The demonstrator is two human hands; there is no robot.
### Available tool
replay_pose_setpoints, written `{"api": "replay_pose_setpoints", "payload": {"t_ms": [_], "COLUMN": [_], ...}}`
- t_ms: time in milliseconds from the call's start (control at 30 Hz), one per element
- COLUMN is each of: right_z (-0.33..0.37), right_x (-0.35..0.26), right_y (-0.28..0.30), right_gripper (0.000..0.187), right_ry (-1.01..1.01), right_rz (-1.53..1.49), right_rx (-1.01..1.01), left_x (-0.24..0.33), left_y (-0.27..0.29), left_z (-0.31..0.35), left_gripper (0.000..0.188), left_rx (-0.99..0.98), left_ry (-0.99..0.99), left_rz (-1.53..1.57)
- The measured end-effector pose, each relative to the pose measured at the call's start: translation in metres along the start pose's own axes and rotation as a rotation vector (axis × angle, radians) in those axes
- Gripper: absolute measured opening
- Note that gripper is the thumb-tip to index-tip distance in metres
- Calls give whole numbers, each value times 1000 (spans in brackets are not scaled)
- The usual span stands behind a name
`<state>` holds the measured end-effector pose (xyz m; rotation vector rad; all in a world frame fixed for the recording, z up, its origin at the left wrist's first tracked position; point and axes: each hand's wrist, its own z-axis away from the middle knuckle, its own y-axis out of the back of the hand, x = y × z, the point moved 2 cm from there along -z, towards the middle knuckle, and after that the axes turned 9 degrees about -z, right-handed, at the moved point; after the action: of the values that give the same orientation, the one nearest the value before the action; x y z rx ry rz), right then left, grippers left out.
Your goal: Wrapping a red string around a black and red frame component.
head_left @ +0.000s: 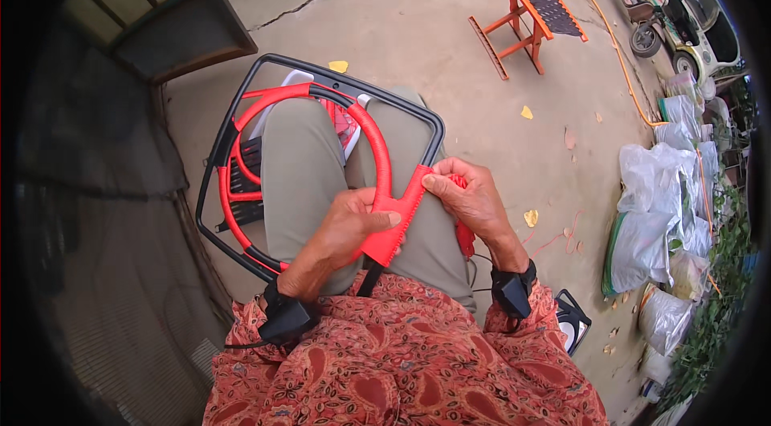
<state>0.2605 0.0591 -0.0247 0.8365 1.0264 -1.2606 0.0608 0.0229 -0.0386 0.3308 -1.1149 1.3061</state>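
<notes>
Across my lap rests a black tubular frame (345, 75) with a ring inside it, partly wrapped in red strip (377, 141). A wide red woven band (408, 205) covers the frame's right side. My left hand (345, 225) is closed on the red-wrapped part, its thumb pressing on the band. At the band's upper edge, my right hand (470, 193) pinches the red-wrapped frame between thumb and fingers. A red bundle of strip or cord (464, 237) hangs beside the right palm, partly hidden. Beneath the frame, near my knees, a red and white item (341, 125) shows in part.
An orange stool with a black woven seat (542, 4) stands ahead. Filled plastic bags (654, 201) line the right side, near an orange hose (618, 48) and a parked vehicle (699, 8). A framed door (161, 8) is at far left. Another black frame (572, 317) lies by my right elbow.
</notes>
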Motion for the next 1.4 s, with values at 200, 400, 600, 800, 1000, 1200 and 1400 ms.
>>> {"api": "replay_pose_setpoints", "payload": {"t_ms": [200,400,600,800,1000,1200,1400], "right_z": [5,8,11,5,2,28,35], "right_x": [-4,-4,-8,-4,-5,-30,-42], "right_y": [-1,5,2,8,13,9,1], "right_gripper": [23,29,32,26,20,20,28], "right_ry": [3,-7,23,33,-158,-5,13], "right_rz": [136,296,279,166,-273,-176,-346], "right_rx": [-121,-178,-158,-206,-267,-229,-276], "left_x": [-3,-6,-6,-2,0,11,19], "left_y": [0,-2,-3,-3,-8,-18,-21], "left_z": [2,-3,-5,-4,7,24,39], "left_gripper": [26,26,27,27,28,29,27], "left_rx": [1,-23,-26,-42,-36,-68,18], "left_ry": [5,2,24,5,-9,-107,-230], "left_rz": [48,109,87,88,39,-28,-165]}}
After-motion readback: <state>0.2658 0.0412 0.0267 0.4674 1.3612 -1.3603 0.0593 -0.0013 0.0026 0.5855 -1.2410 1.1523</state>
